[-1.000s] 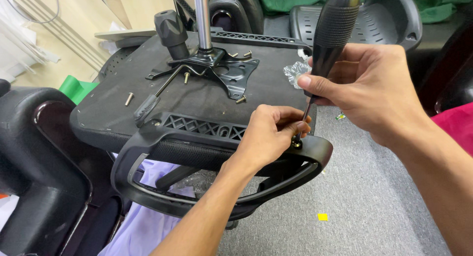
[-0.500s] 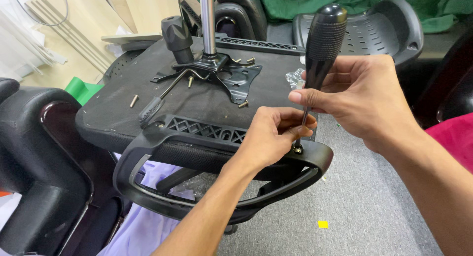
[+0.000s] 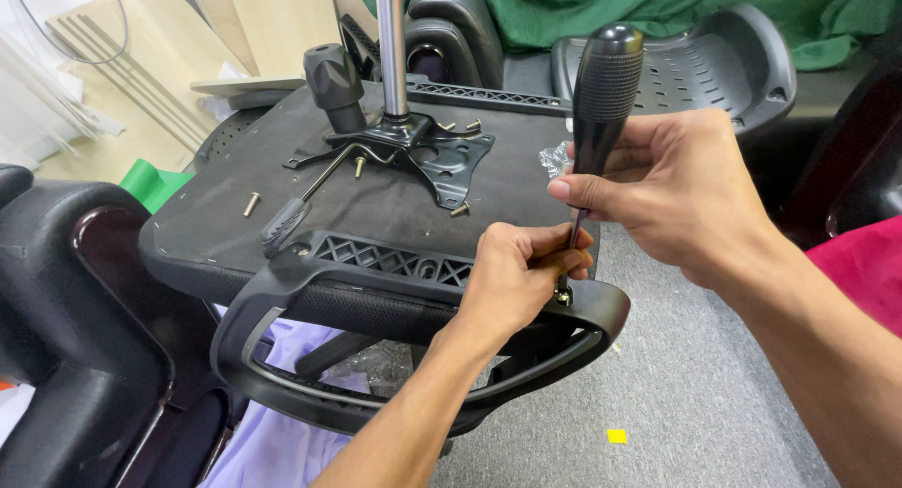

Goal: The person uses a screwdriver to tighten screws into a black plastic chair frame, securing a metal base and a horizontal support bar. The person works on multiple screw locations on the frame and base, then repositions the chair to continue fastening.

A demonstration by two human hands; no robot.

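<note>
Fastening stage, armrest to seat. Your right hand [image 3: 681, 192] is clamped around the black ribbed-handled screwdriver [image 3: 601, 103], held nearly upright with its thin steel shaft running down toward 6 o'clock. Your left hand [image 3: 512, 277] is closed in a pinch about the shaft's lower end, steadying the tip where it meets a small brass-coloured screw [image 3: 562, 297] seated in the bracket of the black plastic loop armrest [image 3: 376, 356]. The armrest lies against the near edge of the upturned black chair seat [image 3: 216, 234], at 6 o'clock from the seat's centre.

On the seat's underside, the black metal tilt mechanism plate [image 3: 442, 154] with its upright chrome gas column [image 3: 392, 46] stands at 12 o'clock; a loose screw [image 3: 252, 203] lies at 9 o'clock of the plate, well apart from your hands. A grey perforated plastic chair shell [image 3: 714, 65] rests at 1 o'clock on the grey carpet floor [image 3: 676, 403].

Judged from this pose, the screw is being driven, not yet home. The next move calls for keeping the shaft in line with the screw, pressing down firmly and turning from the right wrist while the left fingers guide without binding the shaft.
</note>
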